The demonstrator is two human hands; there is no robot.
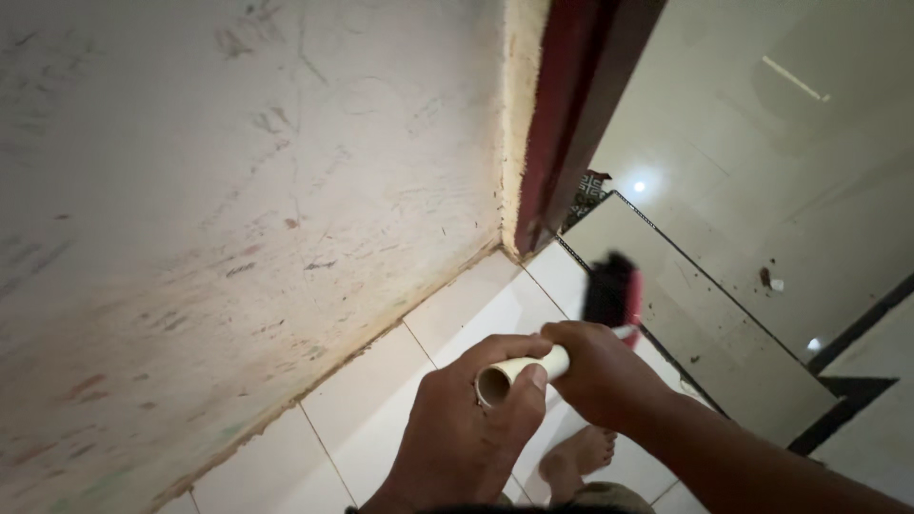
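Both of my hands grip a pale hollow pipe handle [522,371] of a broom. My left hand [466,428] wraps the open top end, thumb over the rim. Just past it, my right hand [600,376] closes around the pipe lower down. The handle runs away from me to a red broom head with black bristles [612,288], which rests on the white floor tiles near the doorway. My bare foot [578,460] shows on the tiles below my hands.
A scuffed, scribbled cream wall [238,190] fills the left side and meets the white floor tiles [447,324]. A dark red door frame [571,114] stands ahead. Beyond it lies a glossy pale floor [762,190] with small bits of debris [769,279] and black trim strips.
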